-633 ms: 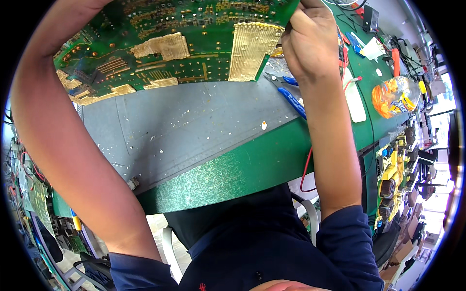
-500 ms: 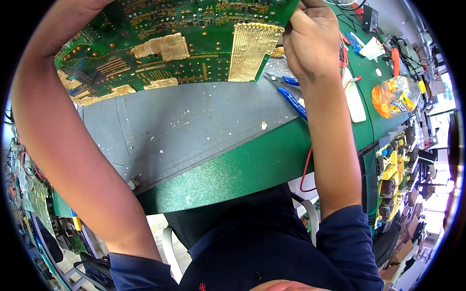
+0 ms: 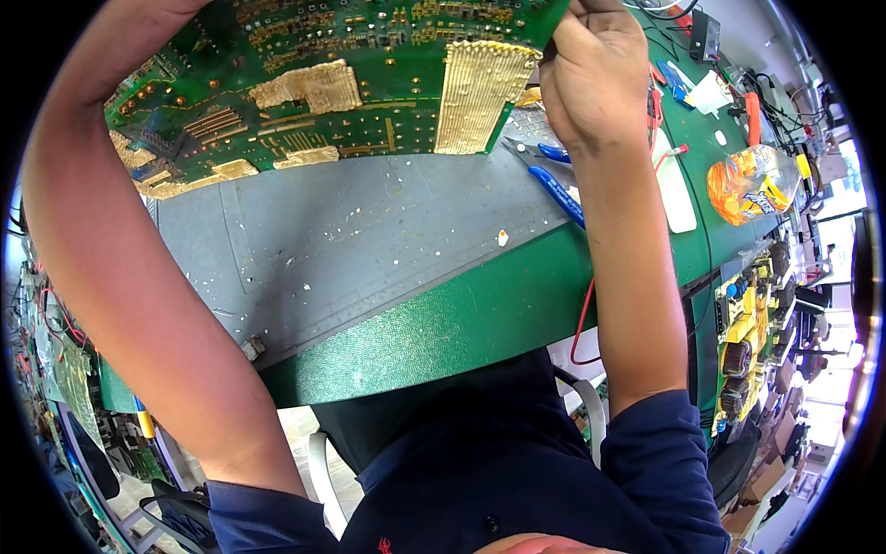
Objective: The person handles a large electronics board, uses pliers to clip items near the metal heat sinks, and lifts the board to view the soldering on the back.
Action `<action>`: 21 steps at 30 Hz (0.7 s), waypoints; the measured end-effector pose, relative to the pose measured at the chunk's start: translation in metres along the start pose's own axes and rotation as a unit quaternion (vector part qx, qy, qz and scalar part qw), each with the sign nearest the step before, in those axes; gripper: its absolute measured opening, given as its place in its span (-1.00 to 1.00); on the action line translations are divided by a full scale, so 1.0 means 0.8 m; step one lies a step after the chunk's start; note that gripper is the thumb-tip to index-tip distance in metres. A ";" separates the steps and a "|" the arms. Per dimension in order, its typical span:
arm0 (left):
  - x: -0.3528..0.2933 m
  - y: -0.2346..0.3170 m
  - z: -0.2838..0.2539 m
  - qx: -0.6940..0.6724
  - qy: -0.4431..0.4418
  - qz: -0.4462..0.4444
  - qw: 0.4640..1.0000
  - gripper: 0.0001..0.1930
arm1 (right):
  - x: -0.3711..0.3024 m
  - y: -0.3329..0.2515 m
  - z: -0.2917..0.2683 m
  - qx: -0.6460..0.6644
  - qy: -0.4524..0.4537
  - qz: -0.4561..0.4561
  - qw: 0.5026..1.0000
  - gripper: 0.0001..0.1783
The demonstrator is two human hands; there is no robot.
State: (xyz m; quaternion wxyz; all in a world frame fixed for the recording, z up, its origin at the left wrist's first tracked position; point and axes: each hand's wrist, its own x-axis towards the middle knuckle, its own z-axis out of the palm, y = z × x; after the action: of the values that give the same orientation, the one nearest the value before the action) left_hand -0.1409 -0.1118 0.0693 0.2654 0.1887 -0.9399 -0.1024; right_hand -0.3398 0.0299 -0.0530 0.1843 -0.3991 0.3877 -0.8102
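A large green circuit board is raised and tilted above the grey work mat. Its visible face carries ribbed gold-coloured solder areas and many small joints; the top runs out of the picture. My right hand is closed round the board's right edge, thumb and fingers curled at its upper corner. At the upper left, my left hand lies along the board's other side, its fingers cut off by the picture's edge. Blue-handled pliers lie beside my right wrist, partly behind the forearm.
White crumbs and a small metal piece lie on the mat. A green bench edge curves in front of me. On the right are an orange-labelled bottle, red leads, a dark box and a yellow-component board.
The board and both hands have barely shifted, with my right hand a touch to the right. Everything on the bench stays where it was.
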 end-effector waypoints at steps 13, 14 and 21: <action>-0.007 0.000 0.003 -0.002 0.003 0.004 1.000 -0.32 | -0.001 -0.003 0.006 -0.021 0.016 0.009 1.000 -0.79; -0.006 0.001 0.003 -0.003 0.004 0.008 1.000 -0.32 | -0.001 -0.005 0.004 -0.021 0.021 0.008 1.000 -0.79; -0.009 -0.002 0.000 0.001 0.008 0.006 1.000 -0.31 | 0.001 -0.004 0.001 -0.021 0.000 0.003 1.000 -0.80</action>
State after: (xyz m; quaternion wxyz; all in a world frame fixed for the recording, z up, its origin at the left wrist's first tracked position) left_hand -0.1345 -0.1107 0.0658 0.2732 0.1843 -0.9390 -0.0983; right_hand -0.3394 0.0309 -0.0498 0.1786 -0.4017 0.4062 -0.8011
